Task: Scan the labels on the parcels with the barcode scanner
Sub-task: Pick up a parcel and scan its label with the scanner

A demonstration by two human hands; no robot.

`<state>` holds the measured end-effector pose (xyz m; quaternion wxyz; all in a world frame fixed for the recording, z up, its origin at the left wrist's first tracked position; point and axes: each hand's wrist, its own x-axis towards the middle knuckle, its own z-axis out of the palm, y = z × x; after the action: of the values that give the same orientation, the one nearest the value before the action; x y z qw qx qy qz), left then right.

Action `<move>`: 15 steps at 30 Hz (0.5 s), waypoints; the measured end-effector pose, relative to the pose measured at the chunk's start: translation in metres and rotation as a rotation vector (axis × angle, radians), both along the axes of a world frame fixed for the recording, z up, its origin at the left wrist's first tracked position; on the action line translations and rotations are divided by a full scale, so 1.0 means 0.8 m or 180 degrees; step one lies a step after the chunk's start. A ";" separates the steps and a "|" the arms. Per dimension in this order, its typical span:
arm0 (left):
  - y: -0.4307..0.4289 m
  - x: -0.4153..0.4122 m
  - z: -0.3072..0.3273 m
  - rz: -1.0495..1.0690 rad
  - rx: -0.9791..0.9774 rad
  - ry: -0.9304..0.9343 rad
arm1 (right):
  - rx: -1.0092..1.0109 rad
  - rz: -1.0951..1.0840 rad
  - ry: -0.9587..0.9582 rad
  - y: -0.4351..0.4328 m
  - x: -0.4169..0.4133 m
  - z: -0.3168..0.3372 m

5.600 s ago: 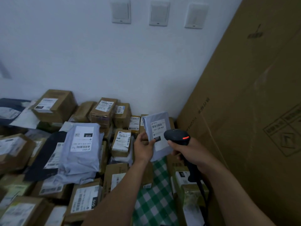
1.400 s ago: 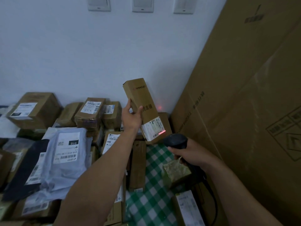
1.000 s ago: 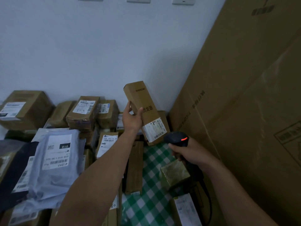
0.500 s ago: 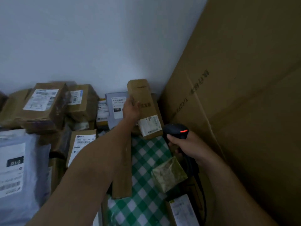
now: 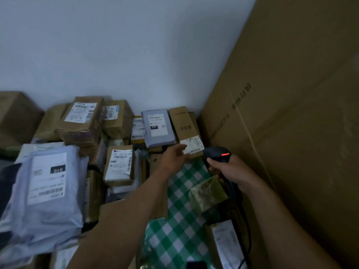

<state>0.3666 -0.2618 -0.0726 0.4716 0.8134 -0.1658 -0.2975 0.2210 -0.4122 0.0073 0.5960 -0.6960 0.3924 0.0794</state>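
Observation:
A long brown box [image 5: 184, 126] with a white label [image 5: 192, 146] lies against the wall at the back, beside a grey mailer [image 5: 158, 128]. My left hand [image 5: 174, 159] hovers just in front of that box with relaxed fingers, holding nothing. The black barcode scanner [image 5: 217, 154], its red light lit, is gripped by my right hand [image 5: 230, 170] just right of the box's label. A small parcel wrapped in greenish tape [image 5: 207, 194] lies on the green checked cloth [image 5: 180, 235] below the scanner.
Many labelled cardboard parcels [image 5: 83, 117] and grey mailers [image 5: 47, 183] are piled on the left and at the back. A huge cardboard sheet [image 5: 291, 113] leans along the right side. Another labelled box [image 5: 226, 243] lies at the bottom right; the scanner cable runs beside it.
The long brown box was held up by my left hand beside the scanner; it now lies at the back next to the grey mailer, and my left hand has let go.

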 end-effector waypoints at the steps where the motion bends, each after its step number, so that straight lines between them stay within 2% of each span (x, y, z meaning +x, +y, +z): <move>1: 0.007 -0.018 0.006 -0.0090 0.0060 0.0049 | -0.0020 0.0001 0.0011 0.002 -0.008 0.000; 5: 0.027 -0.098 0.017 -0.0610 0.0572 -0.0247 | -0.0025 -0.0057 -0.0041 0.012 -0.034 0.004; 10: 0.031 -0.151 -0.001 -0.1283 0.0880 -0.0569 | -0.0056 -0.0112 -0.0148 0.022 -0.063 0.008; 12: 0.030 -0.163 -0.011 -0.1154 0.0806 -0.0468 | -0.0044 -0.0121 -0.0172 0.024 -0.073 0.012; 15: 0.036 -0.170 -0.015 -0.0614 0.0401 -0.0332 | -0.0023 -0.0122 -0.0211 0.030 -0.088 0.022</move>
<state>0.2308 -0.2326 -0.0849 0.3794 0.8361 -0.2485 -0.3085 0.1509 -0.3882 0.0249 0.6076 -0.6928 0.3859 0.0434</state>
